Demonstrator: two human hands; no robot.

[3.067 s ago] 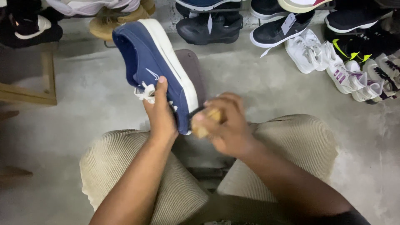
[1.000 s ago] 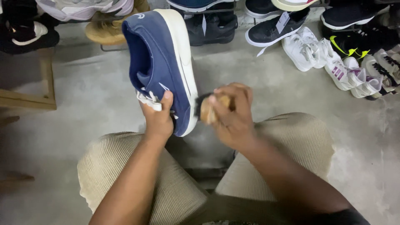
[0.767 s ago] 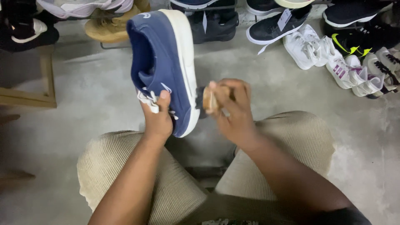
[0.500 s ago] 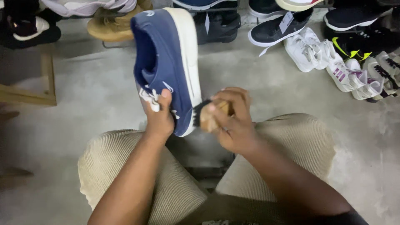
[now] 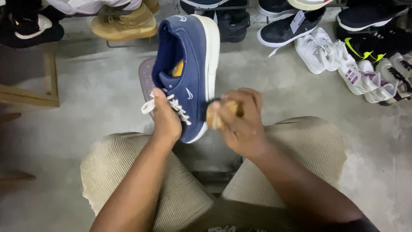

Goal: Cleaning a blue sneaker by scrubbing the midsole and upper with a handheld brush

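Between your knees, your left hand (image 5: 165, 118) grips the navy sneaker (image 5: 186, 73) toe-up, long axis pointing away, while your right hand (image 5: 238, 122) clasps a wooden brush (image 5: 214, 115) against its sidewall.

- A white rectangular paper tag (image 5: 298, 21) hangs on the black sneaker (image 5: 285, 29) with a white sole at the top of the view, right of centre — tilted, its print too small to tell.
- No packages, signs or screens show.
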